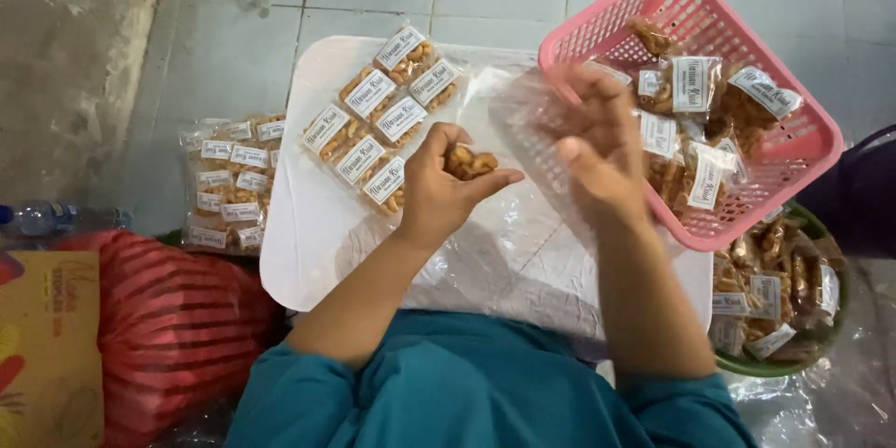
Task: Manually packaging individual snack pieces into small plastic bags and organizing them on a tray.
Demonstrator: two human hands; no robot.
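head view, left hand (439, 189) pinching golden-brown snack pieces (469, 163)

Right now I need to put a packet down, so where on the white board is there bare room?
The white board is bare along its near-left edge, below the labelled snack packets. Its right side is crowded by the pink basket and clear plastic.

Clear snack packets with white labels (378, 121) lie on the white board, more fill the pink basket (695, 121), green bowl (775, 294) and a floor bag (231, 182).
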